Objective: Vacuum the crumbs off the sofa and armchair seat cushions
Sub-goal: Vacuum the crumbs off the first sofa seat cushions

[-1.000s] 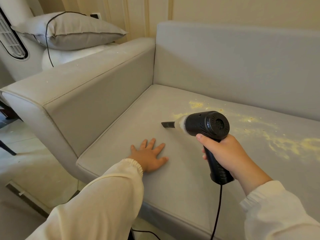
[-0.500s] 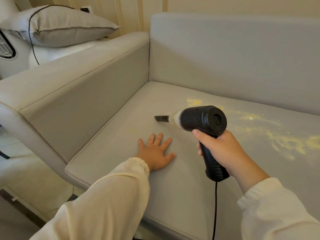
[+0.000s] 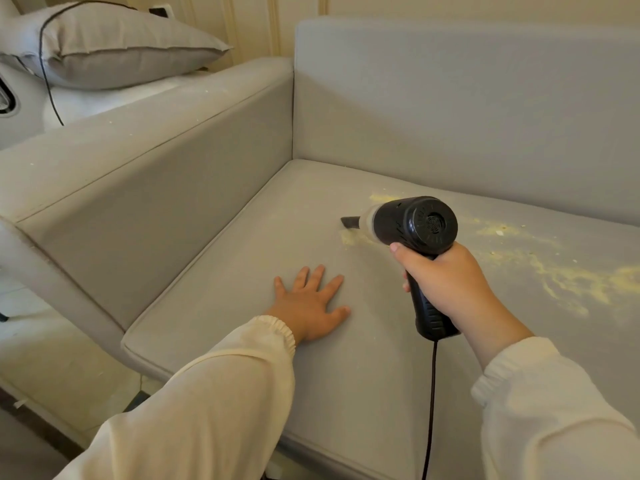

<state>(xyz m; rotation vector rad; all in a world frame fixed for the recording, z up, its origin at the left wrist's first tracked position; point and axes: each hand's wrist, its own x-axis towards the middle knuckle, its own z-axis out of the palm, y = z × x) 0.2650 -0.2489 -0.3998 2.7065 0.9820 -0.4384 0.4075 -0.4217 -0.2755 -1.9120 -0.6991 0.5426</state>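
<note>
1. Nearest me, the cream sleeves come in from the bottom edge, and the front strip of the sofa seat cushion point(image 3: 363, 386) looks bare of crumbs, so I judge that part finished or never soiled.
2. My left hand point(image 3: 311, 303) lies flat on the cushion with fingers spread, bracing and holding nothing.
3. Just to its right, my right hand point(image 3: 446, 282) is wrapped round the grip of the black handheld vacuum point(image 3: 415, 225), whose cord point(image 3: 431, 403) hangs down past the cushion's front edge.
4. Its narrow nozzle point(image 3: 350, 221) points left, sitting at or just above a small patch of yellow crumbs point(image 3: 348, 239); I cannot tell whether it touches the fabric.
5. Further right, a long scatter of crumbs point(image 3: 568, 278) runs across the cushion toward the frame edge, with more crumbs point(image 3: 381, 197) near the backrest. That is the bulk of the work on this seat, and I judge it barely begun.
6. Beyond the armrest point(image 3: 145, 150), which carries a few specks, a grey pillow point(image 3: 114, 46) rests on a pale seat; the armchair cushion is not clearly shown, so its state is unknown to me.
</note>
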